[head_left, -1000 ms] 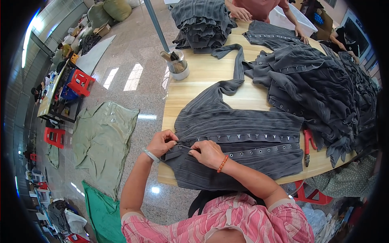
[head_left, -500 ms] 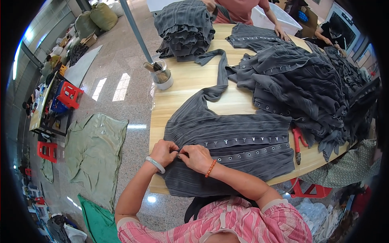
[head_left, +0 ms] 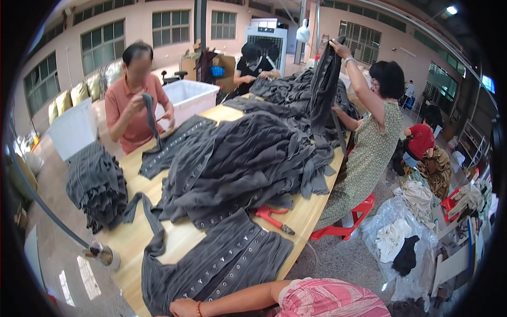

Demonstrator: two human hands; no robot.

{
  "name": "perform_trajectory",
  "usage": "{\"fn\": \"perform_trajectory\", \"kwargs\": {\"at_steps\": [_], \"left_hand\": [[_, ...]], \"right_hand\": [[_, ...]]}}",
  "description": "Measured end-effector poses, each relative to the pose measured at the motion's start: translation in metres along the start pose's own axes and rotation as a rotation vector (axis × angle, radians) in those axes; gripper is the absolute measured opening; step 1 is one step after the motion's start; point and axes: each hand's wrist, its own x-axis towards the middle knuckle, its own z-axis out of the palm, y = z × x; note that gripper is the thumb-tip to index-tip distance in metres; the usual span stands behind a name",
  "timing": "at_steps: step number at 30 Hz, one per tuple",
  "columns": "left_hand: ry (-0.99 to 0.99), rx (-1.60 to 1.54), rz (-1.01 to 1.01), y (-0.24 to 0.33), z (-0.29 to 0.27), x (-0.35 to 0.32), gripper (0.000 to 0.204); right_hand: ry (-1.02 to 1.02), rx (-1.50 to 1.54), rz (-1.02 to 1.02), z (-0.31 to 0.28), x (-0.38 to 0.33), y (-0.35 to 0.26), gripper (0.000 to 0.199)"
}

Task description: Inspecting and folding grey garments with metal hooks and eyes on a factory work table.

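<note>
A dark grey ribbed top (head_left: 211, 267) lies spread on the near part of the wooden table. Metal hooks line one of its front edges and eyelets line the other, and one sleeve stretches away at the left. At the bottom edge of the view, my right hand (head_left: 185, 307), with an orange bead bracelet, rests at the top with its fingers curled in on the fabric. Its fingertips are cut off by the frame. My left hand is out of view. A red air blow gun (head_left: 270, 216) with a metal fitting lies just beyond the top.
A large heap of grey garments (head_left: 248, 158) covers the table's middle, with a folded stack (head_left: 97, 182) at its left edge. A jar of tools (head_left: 108, 256) stands near the left edge. Co-workers handle garments around the table. A red stool (head_left: 351, 219) stands at right.
The view has swung up and to the right, showing the co-workers and the room. My left hand has gone out of view; my right hand now sits at the bottom edge.
</note>
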Motion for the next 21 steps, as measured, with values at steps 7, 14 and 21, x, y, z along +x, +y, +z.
{"fn": "perform_trajectory", "kwargs": {"at_steps": [7,14,21], "left_hand": [[0.217,0.274,0.108,-0.011,-0.004,-0.004,0.018],[0.211,0.253,0.068,0.048,0.013,0.006,0.022],[0.147,0.280,0.001,0.042,0.018,-0.002,0.012]], "right_hand": [[-0.318,-0.207,0.397,-0.050,0.019,-0.063,0.019],[-0.296,-0.033,0.568,-0.073,0.014,-0.065,0.018],[-0.298,0.053,0.591,-0.066,0.016,-0.067,0.016]]}}
